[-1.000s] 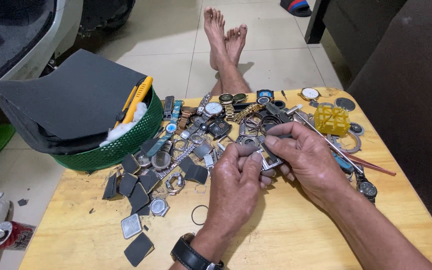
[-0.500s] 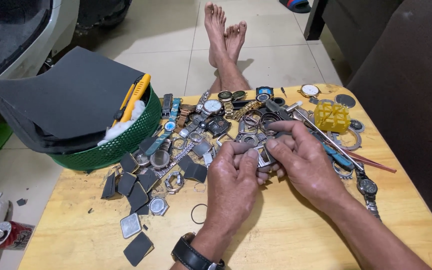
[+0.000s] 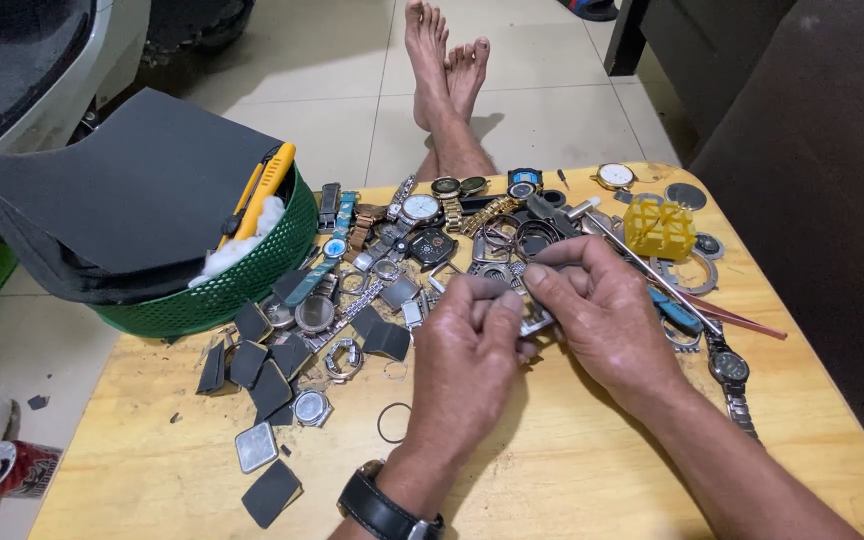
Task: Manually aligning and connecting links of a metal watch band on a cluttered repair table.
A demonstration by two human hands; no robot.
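From the head camera, a green plastic mesh basket point(image 3: 222, 290) sits at the left rear of the wooden table point(image 3: 592, 470); dark sheets of sandpaper-like material point(image 3: 122, 190) lie folded over it, and a yellow utility knife point(image 3: 264, 188) and a tuft of white cotton point(image 3: 237, 245) poke out at its rim. Spread over the pale, grainy tabletop is a heap of watch parts point(image 3: 402, 250): round metal cases, link bracelets, dials, loose rings and small dark squares cut from the sheet material. A yellow plastic grid-shaped holder point(image 3: 659, 228) stands toward the right rear, and a wristwatch with a metal band point(image 3: 730, 375) lies just beside the right forearm. The left hand point(image 3: 467, 365), with a dark watch on its wrist, is curled narrow, thumb and fingertips pinched on a small silvery metal watch part point(image 3: 535, 320). The right hand point(image 3: 602, 315) meets it from the other side, fingers bent close and also gripping that piece, so the part sits between both hands just above the table's middle, in front of the heap.
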